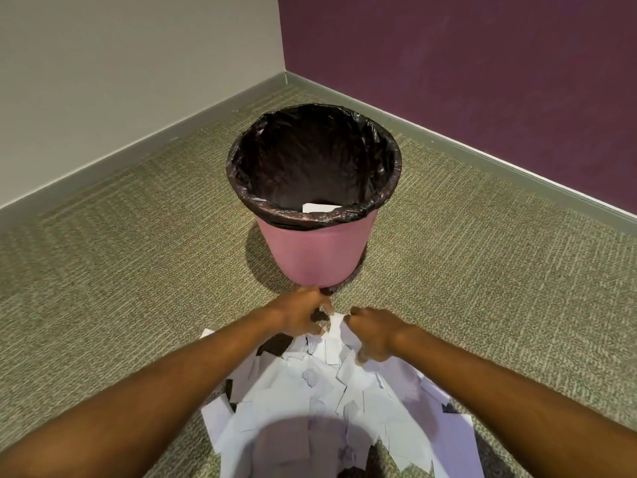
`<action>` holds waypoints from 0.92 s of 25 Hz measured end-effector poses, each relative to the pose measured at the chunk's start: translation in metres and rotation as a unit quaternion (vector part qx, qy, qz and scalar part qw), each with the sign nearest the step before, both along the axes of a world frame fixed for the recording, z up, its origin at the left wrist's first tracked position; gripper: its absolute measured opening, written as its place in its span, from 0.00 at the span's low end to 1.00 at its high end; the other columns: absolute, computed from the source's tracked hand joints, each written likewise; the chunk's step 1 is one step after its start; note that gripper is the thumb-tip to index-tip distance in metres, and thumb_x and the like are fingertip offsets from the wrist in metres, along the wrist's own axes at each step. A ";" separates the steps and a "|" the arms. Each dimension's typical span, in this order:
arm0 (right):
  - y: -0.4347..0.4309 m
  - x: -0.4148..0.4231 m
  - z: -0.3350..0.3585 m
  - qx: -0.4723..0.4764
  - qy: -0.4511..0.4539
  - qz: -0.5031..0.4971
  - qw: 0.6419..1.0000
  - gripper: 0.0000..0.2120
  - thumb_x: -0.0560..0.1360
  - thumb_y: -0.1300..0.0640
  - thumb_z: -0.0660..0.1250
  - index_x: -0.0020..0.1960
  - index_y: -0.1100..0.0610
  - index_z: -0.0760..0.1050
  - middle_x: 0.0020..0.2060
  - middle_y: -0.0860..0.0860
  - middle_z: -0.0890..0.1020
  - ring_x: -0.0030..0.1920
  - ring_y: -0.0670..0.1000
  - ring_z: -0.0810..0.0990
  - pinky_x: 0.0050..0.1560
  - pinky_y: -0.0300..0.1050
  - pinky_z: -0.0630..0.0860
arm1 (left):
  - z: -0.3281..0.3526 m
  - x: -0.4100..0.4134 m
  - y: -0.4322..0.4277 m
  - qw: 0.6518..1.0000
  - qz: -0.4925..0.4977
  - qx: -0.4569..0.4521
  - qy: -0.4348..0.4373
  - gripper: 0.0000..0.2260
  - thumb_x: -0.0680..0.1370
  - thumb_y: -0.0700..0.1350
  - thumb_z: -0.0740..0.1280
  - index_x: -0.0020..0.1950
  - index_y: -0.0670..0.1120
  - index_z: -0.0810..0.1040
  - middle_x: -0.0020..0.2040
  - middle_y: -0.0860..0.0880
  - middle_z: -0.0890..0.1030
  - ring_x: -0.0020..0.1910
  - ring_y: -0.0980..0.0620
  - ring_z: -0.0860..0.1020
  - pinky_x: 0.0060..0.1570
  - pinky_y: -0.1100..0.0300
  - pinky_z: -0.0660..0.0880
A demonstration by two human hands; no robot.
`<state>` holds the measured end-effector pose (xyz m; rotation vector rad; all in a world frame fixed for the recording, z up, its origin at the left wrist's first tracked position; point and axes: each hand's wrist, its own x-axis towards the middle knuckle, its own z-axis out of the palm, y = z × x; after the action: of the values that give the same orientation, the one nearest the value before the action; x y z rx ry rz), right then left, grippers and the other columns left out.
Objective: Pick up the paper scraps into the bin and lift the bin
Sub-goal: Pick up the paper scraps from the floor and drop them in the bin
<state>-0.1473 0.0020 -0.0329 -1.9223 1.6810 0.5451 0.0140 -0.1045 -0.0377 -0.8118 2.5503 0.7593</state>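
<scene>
both hands clutch paper scraps point(344, 391): your left hand point(303, 313) and right hand point(374, 334) curl into the pile's far edge; the pink bin point(317, 250) stands just ahead, nearest your left.

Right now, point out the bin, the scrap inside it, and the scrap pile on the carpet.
bin point(312, 250): head view, pink front wall.
scrap inside the bin point(319, 207): head view, its visible white top.
scrap pile point(310, 398): head view, middle of the heap.
</scene>
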 end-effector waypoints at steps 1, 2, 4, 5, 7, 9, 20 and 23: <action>0.001 0.001 0.000 -0.002 -0.001 0.004 1.000 0.25 0.71 0.50 0.76 0.62 0.61 0.74 0.59 0.57 0.76 0.57 0.59 0.77 0.54 0.55 0.77 | -0.010 0.003 0.005 1.000 -0.001 -0.008 -0.002 0.25 0.71 0.49 0.76 0.66 0.49 0.75 0.60 0.47 0.75 0.60 0.46 0.74 0.57 0.51 0.74; 0.003 0.002 0.000 -0.004 -0.006 0.006 1.000 0.24 0.71 0.51 0.75 0.61 0.61 0.75 0.59 0.57 0.77 0.57 0.59 0.78 0.54 0.55 0.77 | -0.016 0.005 0.010 1.000 -0.011 -0.002 -0.017 0.28 0.69 0.52 0.77 0.67 0.49 0.73 0.61 0.47 0.73 0.61 0.46 0.72 0.57 0.49 0.73; 0.005 0.002 0.000 -0.004 -0.018 0.008 1.000 0.21 0.71 0.52 0.75 0.61 0.59 0.77 0.59 0.56 0.79 0.56 0.59 0.79 0.54 0.54 0.78 | -0.021 0.005 0.018 0.997 -0.057 0.002 -0.061 0.37 0.65 0.59 0.77 0.70 0.50 0.69 0.62 0.48 0.69 0.62 0.47 0.70 0.56 0.48 0.73; 0.005 0.002 0.001 -0.002 -0.022 0.006 1.000 0.20 0.72 0.54 0.75 0.62 0.58 0.78 0.59 0.55 0.79 0.56 0.58 0.79 0.54 0.52 0.77 | -0.022 0.004 0.021 0.994 -0.079 -0.007 -0.079 0.41 0.63 0.61 0.77 0.71 0.50 0.67 0.63 0.49 0.68 0.62 0.47 0.68 0.55 0.47 0.74; 0.005 0.001 0.005 -0.001 -0.031 0.003 1.000 0.17 0.73 0.59 0.72 0.62 0.57 0.77 0.59 0.55 0.79 0.57 0.59 0.79 0.51 0.49 0.75 | -0.023 0.005 0.026 0.989 -0.106 -0.033 -0.093 0.43 0.62 0.63 0.77 0.71 0.51 0.65 0.65 0.48 0.66 0.62 0.46 0.67 0.54 0.47 0.74; 0.003 0.000 0.012 -0.001 -0.036 0.004 0.999 0.12 0.74 0.64 0.68 0.56 0.57 0.77 0.54 0.57 0.78 0.51 0.58 0.78 0.42 0.46 0.71 | -0.024 0.007 0.029 0.986 -0.123 -0.047 -0.099 0.42 0.63 0.60 0.78 0.72 0.51 0.64 0.68 0.48 0.63 0.64 0.45 0.66 0.54 0.47 0.74; -0.016 0.007 0.079 -0.065 -0.009 0.043 0.997 0.16 0.69 0.73 0.61 0.33 0.56 0.62 0.32 0.52 0.67 0.35 0.54 0.67 0.30 0.45 0.61 | -0.032 0.015 0.027 0.991 -0.128 -0.009 -0.027 0.13 0.71 0.39 0.72 0.55 0.45 0.81 0.54 0.51 0.70 0.49 0.50 0.74 0.38 0.59 0.66; -0.018 0.011 0.096 -0.087 0.016 0.047 0.995 0.11 0.70 0.73 0.63 0.37 0.58 0.69 0.34 0.53 0.73 0.33 0.51 0.69 0.29 0.43 0.65 | -0.029 0.012 0.034 0.994 -0.099 0.011 -0.038 0.22 0.68 0.51 0.77 0.60 0.46 0.79 0.61 0.50 0.70 0.52 0.51 0.72 0.41 0.59 0.68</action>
<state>-0.1366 -0.0159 0.0628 -2.1365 1.7137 0.4793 0.0257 -0.0706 -0.0669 -0.5599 2.5037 0.6781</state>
